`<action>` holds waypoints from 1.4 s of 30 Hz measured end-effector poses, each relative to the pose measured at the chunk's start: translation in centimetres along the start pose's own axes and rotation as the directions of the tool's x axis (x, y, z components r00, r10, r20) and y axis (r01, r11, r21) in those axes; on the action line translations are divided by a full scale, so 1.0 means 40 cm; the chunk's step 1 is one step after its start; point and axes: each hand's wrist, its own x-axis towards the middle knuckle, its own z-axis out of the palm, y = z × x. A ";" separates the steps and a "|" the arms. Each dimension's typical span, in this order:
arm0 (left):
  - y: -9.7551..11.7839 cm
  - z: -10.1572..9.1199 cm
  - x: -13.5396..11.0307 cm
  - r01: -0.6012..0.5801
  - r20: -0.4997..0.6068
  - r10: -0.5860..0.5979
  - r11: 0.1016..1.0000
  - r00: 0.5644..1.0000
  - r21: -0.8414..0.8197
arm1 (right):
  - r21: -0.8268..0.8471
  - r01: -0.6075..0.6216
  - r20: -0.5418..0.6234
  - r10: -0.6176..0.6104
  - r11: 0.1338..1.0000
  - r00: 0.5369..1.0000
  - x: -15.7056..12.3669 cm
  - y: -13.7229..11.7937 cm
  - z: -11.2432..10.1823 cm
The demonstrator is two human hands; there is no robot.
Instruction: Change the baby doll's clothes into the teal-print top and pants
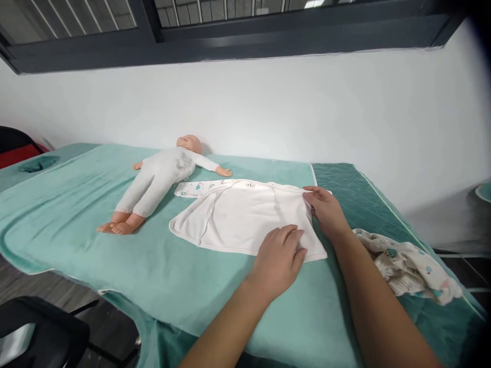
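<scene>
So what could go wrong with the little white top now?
The white top might wrinkle if the left hand, lying flat on it, slides. The right hand is at its right end, so a tug there could pull it crooked. The crumpled patterned cloth lies near the edge of the green-covered table, so an elbow bump could knock it off.

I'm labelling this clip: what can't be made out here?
Head view:
- Whether the right hand pinches the garment: the hand itself hides that.
- Garment part under the left hand.
- Label: too small.
- Printed cloth: bunched, folds hide its shape.
- Chair: cut by bottom-left edge.
</scene>
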 end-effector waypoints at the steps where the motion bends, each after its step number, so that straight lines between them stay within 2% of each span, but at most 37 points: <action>1: 0.003 -0.002 0.000 -0.039 0.034 0.038 0.999 0.999 0.028 | 0.017 -0.014 -0.001 0.014 1.000 1.000 -0.001 -0.001 -0.002; 3: 0.009 -0.007 -0.002 -0.102 0.089 0.098 0.994 0.991 0.041 | -0.037 -0.009 -0.019 0.009 0.999 1.000 0.000 0.003 -0.005; 5: 0.014 -0.013 -0.007 -0.149 0.129 0.146 0.989 0.981 0.013 | -0.190 0.009 -0.065 -0.022 0.982 0.998 0.004 0.008 -0.008; 9: 0.018 -0.018 -0.016 -0.205 0.144 0.208 0.978 0.967 -0.030 | -0.465 0.128 -0.117 -0.205 0.876 0.972 0.003 0.001 -0.010; 12: 0.012 -0.014 -0.014 -0.161 0.040 0.160 0.987 0.986 0.008 | -0.527 0.234 0.020 -0.264 0.817 0.964 -0.015 -0.016 0.006; 15: 0.000 -0.005 -0.005 -0.004 -0.103 0.011 0.998 0.995 0.067 | -0.622 0.324 0.218 -0.240 0.713 0.946 -0.039 -0.025 0.036; 18: -0.007 0.003 0.003 0.047 -0.078 -0.037 0.991 0.996 0.123 | -0.750 0.364 0.310 -0.194 0.552 0.931 -0.055 -0.024 0.061; 20: -0.008 0.005 0.004 0.020 -0.048 -0.014 0.991 0.999 0.132 | -0.783 0.366 0.315 -0.186 0.504 0.931 -0.056 -0.021 0.067; 22: -0.009 0.004 0.001 0.015 -0.074 -0.006 0.994 0.997 0.111 | -0.769 0.362 0.289 -0.219 0.526 0.932 -0.052 -0.023 0.066; 24: -0.011 0.003 -0.003 0.017 -0.131 -0.006 0.997 0.991 0.081 | -0.711 0.336 0.229 -0.248 0.618 0.941 -0.049 -0.027 0.062; 27: -0.015 0.000 -0.009 0.003 -0.213 0.007 0.999 0.977 0.049 | -0.579 0.228 0.089 -0.218 0.783 0.972 -0.048 -0.037 0.059; 29: -0.018 -0.001 -0.012 -0.004 -0.252 0.014 0.999 0.968 0.042 | -0.521 0.177 0.023 -0.194 0.835 0.981 -0.050 -0.042 0.060; 34: -0.020 0.003 -0.011 0.009 -0.261 -0.001 0.999 0.965 0.031 | -0.516 0.172 -0.014 -0.209 0.839 0.978 -0.055 -0.045 0.064; 38: -0.016 0.001 -0.014 0.036 -0.263 -0.043 0.999 0.964 -0.032 | -0.572 0.185 0.025 -0.209 0.799 0.978 -0.055 -0.039 0.064; 40: -0.023 -0.021 -0.017 0.059 -0.280 -0.081 0.995 0.957 -0.083 | -0.597 0.198 0.059 -0.204 0.777 0.977 -0.055 -0.033 0.062; 42: -0.048 -0.066 -0.017 0.102 -0.306 -0.122 0.992 0.944 -0.081 | -0.611 0.219 0.085 -0.212 0.760 0.974 -0.055 -0.029 0.062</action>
